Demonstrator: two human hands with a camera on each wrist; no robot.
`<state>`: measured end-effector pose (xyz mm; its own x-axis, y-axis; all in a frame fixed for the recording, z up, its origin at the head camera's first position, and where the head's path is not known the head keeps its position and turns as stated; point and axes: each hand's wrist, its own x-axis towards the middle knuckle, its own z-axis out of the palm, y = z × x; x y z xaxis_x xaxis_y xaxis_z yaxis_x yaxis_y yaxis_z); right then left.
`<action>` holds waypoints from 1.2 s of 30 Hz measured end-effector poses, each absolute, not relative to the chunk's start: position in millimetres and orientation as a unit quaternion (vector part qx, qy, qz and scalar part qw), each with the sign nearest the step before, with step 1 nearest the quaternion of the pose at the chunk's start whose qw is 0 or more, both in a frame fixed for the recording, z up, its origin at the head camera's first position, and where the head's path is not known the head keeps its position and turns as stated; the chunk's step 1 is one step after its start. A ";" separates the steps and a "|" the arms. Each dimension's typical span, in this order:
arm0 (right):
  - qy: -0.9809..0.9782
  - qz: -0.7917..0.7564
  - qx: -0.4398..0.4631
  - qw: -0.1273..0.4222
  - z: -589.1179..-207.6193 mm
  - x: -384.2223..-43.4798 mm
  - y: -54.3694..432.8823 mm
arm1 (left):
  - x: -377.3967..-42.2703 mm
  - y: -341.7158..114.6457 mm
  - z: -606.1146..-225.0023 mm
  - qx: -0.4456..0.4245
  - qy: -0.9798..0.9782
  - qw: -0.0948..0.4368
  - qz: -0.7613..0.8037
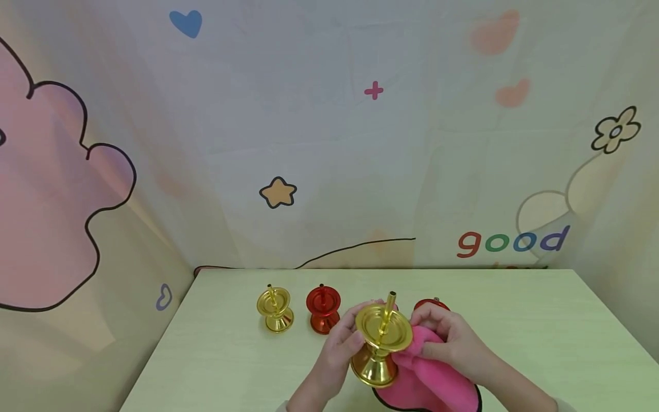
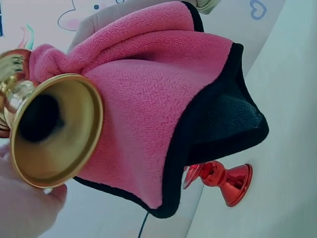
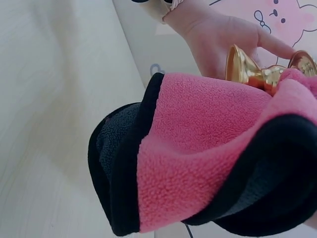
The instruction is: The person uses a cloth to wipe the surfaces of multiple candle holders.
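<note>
My left hand (image 1: 334,352) grips a shiny gold candle holder (image 1: 374,369) above the table, its thin tube pointing up and its flared base down. In the left wrist view the hollow underside of the candle holder (image 2: 81,148) faces the camera. With my right hand (image 1: 458,343) I pinch a pink cloth (image 1: 445,386) against the side of the holder, just below its dish. The cloth (image 3: 198,114) hangs down in folds, showing a black border and a dark grey reverse in the right wrist view. Some of the right fingers are hidden by the cloth.
A smaller-looking gold candle holder (image 1: 278,323) and a red candle holder (image 1: 324,325) stand on the pale table (image 1: 206,366), left of my hands. Another red candle holder (image 1: 431,301) is partly hidden behind my right hand. A printed curtain (image 1: 334,137) hangs behind the table.
</note>
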<state>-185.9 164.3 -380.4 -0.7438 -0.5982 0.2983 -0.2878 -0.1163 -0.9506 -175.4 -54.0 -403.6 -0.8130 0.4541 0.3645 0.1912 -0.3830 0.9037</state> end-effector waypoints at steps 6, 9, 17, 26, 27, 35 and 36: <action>0.688 -0.653 -0.305 0.090 -382.2 -185.0 166.5 | -171.5 -52.8 -396.6 0.186 0.591 0.045 0.784; 0.715 -0.636 -0.282 0.068 -383.0 -184.0 164.7 | -167.8 -47.8 -394.4 0.162 0.604 0.027 0.780; 0.739 -0.619 -0.264 0.035 -382.6 -182.6 157.0 | -165.0 -35.5 -398.2 0.166 0.568 0.017 0.806; 0.691 -0.643 -0.317 0.089 -380.7 -185.9 164.0 | -176.6 -52.4 -404.2 0.283 0.541 0.106 0.785; 0.689 -0.644 -0.319 0.090 -381.0 -186.1 164.4 | -177.6 -53.5 -404.3 0.279 0.543 0.115 0.784; 0.718 -0.630 -0.292 0.045 -383.1 -184.8 163.4 | -177.1 -49.2 -405.8 0.175 0.598 0.026 0.781; 0.725 -0.626 -0.285 0.041 -383.7 -184.7 163.2 | -176.3 -48.1 -406.3 0.168 0.615 0.010 0.771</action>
<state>-184.7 163.2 -383.7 -0.8338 -0.4649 0.2977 -0.3620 0.0535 -0.9306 -176.3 -48.1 -406.3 -0.9436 0.2210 0.2463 0.1911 -0.2437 0.9508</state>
